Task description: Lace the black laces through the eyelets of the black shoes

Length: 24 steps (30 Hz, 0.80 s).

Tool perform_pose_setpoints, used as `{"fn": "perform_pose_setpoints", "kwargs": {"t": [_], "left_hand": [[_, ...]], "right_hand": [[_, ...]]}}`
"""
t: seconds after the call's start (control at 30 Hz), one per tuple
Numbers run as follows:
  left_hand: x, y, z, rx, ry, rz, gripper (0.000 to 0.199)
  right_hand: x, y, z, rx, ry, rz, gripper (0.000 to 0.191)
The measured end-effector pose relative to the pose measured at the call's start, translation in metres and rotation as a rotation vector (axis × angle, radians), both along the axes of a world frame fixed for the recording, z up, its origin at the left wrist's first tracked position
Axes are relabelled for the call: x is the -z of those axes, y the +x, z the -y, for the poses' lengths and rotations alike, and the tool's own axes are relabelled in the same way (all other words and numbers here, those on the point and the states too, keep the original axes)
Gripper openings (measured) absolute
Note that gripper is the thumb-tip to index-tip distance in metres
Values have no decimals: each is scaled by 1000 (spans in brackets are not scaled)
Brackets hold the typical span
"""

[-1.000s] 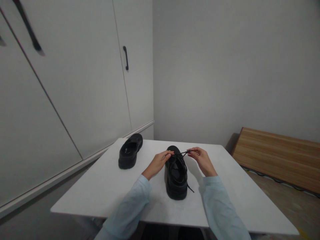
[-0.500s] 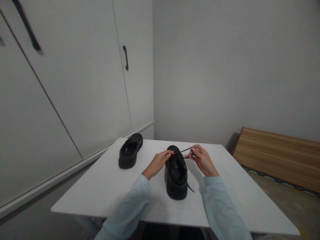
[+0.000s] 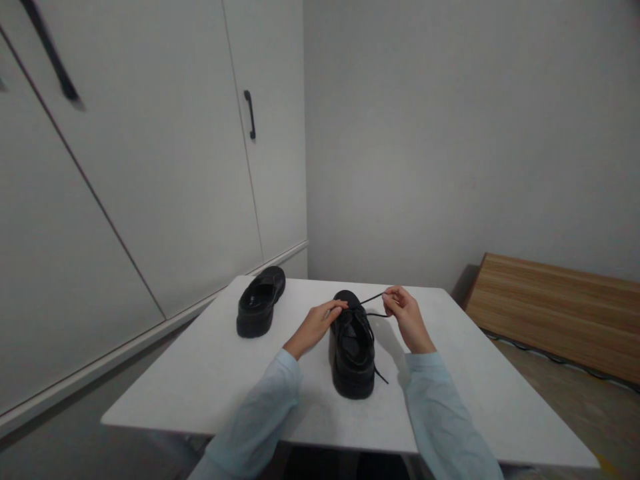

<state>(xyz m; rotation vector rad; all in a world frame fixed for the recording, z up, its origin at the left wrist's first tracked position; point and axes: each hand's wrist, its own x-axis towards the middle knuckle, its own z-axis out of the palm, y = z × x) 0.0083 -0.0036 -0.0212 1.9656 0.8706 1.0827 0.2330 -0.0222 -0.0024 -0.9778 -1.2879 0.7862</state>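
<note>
A black lace-up shoe (image 3: pixel 353 381) stands on the white table, toe pointing away from me and its opening toward me. My left hand (image 3: pixel 316 325) comes from the left and steadies it, fingers closed over the front near the lacing; what lies under the fingertips is hidden. To the right of the shoe, my right hand (image 3: pixel 407 317) pinches a thin black shoelace (image 3: pixel 372 299), drawn out taut from the lacing. A second strand curves slackly toward the same hand. One more lace end hangs by the heel's right side.
Another black shoe (image 3: pixel 255 324) sits at the table's far left. Both shoes rest on the white table (image 3: pixel 200 393). White cabinets (image 3: pixel 165 167) with black handles line the left, and a wood-grain board (image 3: pixel 555 313) leans at the right.
My right fingers have closed into a tighter pinch and shifted slightly up. The lower lace strand now sags in a curve. My left hand and the shoe stay put.
</note>
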Motion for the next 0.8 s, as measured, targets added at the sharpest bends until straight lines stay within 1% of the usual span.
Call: {"fn": "perform_pose_setpoints", "kwargs": {"t": [0.2,0.33,0.43,0.53,0.7,0.8], "left_hand": [[-1,0,1,3,-6,0,36],[1,0,0,0,22,-8,34],[3,1,-1,-15,56,-21,29],[6,2,-1,-44,99,-25,26],[6,3,-1,-114,147,-8,20],[6,3,-2,-166,190,-17,15]], "right_hand": [[2,2,-3,106,17,100,26],[5,1,-5,95,17,221,24],[7,-2,-5,43,14,362,26],[8,-5,-3,-44,14,476,35],[9,-8,1,-199,-10,557,57],[9,-10,3,-247,-53,582,62]]}}
